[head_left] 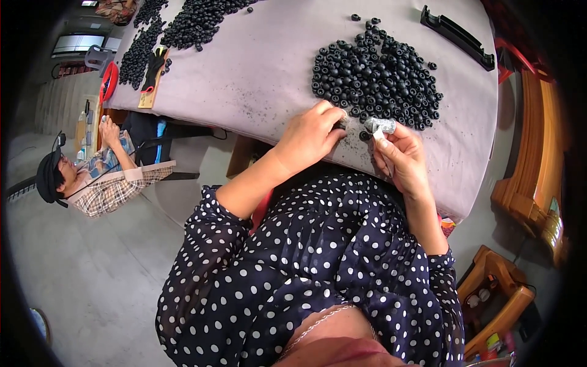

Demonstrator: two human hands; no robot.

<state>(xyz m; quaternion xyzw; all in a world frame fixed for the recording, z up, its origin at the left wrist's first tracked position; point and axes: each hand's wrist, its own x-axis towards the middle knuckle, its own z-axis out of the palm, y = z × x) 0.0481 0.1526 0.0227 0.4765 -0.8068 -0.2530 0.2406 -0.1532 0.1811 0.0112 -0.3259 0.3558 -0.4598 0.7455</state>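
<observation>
Just in front of a heap of small black ring-like parts, both my hands work over the table's near edge. My right hand is closed around a small silvery-white roll-like piece, with a pale flap sticking down by the thumb. To the left of it, my left hand has its fingers curled, thumb and forefinger close together. Something pale shows at its fingertips, too small to name. A single black part lies between the two hands, beside the roll-like piece.
Dark crumbs speckle the cloth-covered table. More black parts are piled at the far left, near a black glove and a red-rimmed tray. A long black bracket lies far right. Another person sits at left.
</observation>
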